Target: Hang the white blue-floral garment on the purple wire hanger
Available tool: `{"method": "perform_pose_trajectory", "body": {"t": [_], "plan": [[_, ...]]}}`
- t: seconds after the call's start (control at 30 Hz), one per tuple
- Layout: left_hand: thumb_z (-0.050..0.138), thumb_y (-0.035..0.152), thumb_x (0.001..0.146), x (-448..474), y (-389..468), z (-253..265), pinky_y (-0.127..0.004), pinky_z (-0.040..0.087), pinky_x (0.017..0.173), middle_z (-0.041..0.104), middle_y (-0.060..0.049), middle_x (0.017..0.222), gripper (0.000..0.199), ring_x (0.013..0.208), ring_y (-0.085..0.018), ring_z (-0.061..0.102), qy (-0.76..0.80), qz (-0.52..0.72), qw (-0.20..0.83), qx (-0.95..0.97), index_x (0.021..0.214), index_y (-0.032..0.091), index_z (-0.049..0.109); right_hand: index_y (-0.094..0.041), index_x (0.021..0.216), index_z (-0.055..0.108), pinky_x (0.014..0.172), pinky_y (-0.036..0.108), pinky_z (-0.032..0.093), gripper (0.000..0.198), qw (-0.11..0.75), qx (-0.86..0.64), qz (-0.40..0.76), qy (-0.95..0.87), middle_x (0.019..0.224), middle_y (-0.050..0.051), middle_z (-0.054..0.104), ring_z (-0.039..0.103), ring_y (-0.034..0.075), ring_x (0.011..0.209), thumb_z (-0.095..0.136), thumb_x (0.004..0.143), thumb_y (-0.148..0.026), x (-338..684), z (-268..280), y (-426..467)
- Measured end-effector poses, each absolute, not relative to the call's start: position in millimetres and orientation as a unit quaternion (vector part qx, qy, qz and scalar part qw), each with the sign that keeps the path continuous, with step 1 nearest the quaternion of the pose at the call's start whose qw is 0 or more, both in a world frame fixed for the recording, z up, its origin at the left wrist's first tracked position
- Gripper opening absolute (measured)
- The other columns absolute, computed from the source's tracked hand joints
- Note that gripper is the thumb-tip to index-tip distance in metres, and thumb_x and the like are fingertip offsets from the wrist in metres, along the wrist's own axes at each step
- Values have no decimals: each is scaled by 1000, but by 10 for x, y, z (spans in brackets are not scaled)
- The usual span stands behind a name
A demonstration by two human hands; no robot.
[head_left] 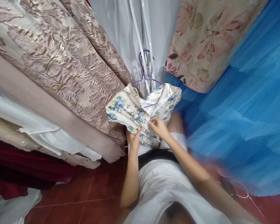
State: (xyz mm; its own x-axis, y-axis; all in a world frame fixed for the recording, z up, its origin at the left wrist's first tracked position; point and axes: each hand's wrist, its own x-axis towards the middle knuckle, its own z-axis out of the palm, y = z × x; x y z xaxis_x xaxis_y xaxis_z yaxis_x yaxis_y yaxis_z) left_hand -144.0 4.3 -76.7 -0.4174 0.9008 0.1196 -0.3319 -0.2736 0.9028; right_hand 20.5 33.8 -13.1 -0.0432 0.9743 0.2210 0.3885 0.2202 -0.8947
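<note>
A short cream blouse (130, 109) with blue and yellow flowers hangs on a thin purple hanger (143, 73) in front of my lap. My left hand (135, 141) holds its lower left side, the thumb on the front and the fingers mostly hidden behind the cloth. At the middle of the front, below the V neckline, my right hand (159, 127) pinches the edge of the fabric between thumb and fingertips. Whether a button lies under those fingertips is too small to tell.
Pink-gold brocade cloth (60, 59) and other garments hang on the left. A blue tulle gown (242, 124) and a floral fabric (200, 46) hang on the right. White straps (136, 31) dangle behind the hanger. A cable (246, 189) lies on the red tiled floor (102, 186).
</note>
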Motion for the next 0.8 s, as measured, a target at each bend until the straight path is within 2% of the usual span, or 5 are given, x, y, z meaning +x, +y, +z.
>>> {"method": "perform_pose_trajectory", "body": {"t": [0.23, 0.33, 0.43, 0.67, 0.8], "plan": [[76, 26, 79, -1359, 218, -844, -43, 42, 119, 60, -15, 142, 55, 138, -31, 55, 510, 739, 292, 329, 131, 19, 57, -21, 69, 57, 58, 27, 37, 19, 459, -522, 369, -617, 56, -2, 59, 54, 15, 53, 63, 82, -33, 224, -102, 330], [76, 34, 83, -1355, 154, -861, -46, 38, 120, 44, -21, 151, 70, 142, -30, 48, 534, 757, 106, 362, 142, 18, 42, -21, 65, 56, 54, 26, 36, 24, 477, -505, 423, -582, 51, -2, 56, 49, 14, 48, 64, 80, -38, 281, -138, 180], [72, 36, 87, -1208, -3, -834, -47, 41, 116, 51, -20, 138, 54, 134, -30, 51, 528, 717, -27, 455, 133, 18, 50, -20, 69, 58, 52, 27, 36, 27, 487, -482, 431, -588, 51, -2, 58, 48, 14, 46, 65, 83, -43, 324, -119, 5], [58, 32, 97, -759, -193, -597, -35, 53, 82, 67, -8, 92, 15, 87, -22, 65, 463, 653, 117, 588, 101, 19, 65, -20, 75, 65, 55, 27, 42, 26, 494, -442, 413, -625, 58, 0, 65, 58, 16, 53, 66, 89, -42, 317, 40, -268], [56, 25, 96, -769, -228, -478, -29, 48, 70, 59, -2, 71, 22, 69, -18, 57, 457, 644, 111, 603, 75, 20, 58, -20, 71, 63, 51, 27, 43, 37, 537, -403, 480, -564, 54, 1, 64, 57, 15, 48, 68, 88, -52, 242, 168, -261]]}}
